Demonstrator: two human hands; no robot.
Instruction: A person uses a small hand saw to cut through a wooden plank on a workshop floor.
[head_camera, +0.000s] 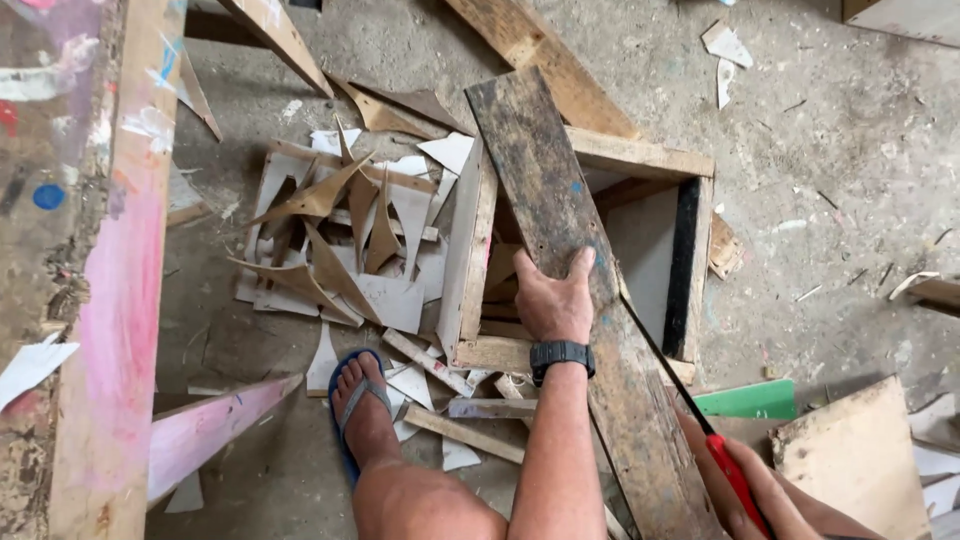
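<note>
My left hand (553, 300) presses flat on a dark weathered plank (570, 290) lying diagonally across an open wooden box (640, 160) at frame centre. My right hand (755, 495), lower right, grips a red-handled saw (690, 405) against the plank's edge. Steady pressure seems wise.

A weathered plank (560, 250) lies slanted across an open wooden box (640, 160) on the concrete floor (850, 170). The left hand (553, 300) presses down on the plank. Right of the plank, the right hand (745, 490) grips a red-handled saw (690, 410), blade against the plank's edge. Left of the plank lie pale board scraps (340, 240).
</note>
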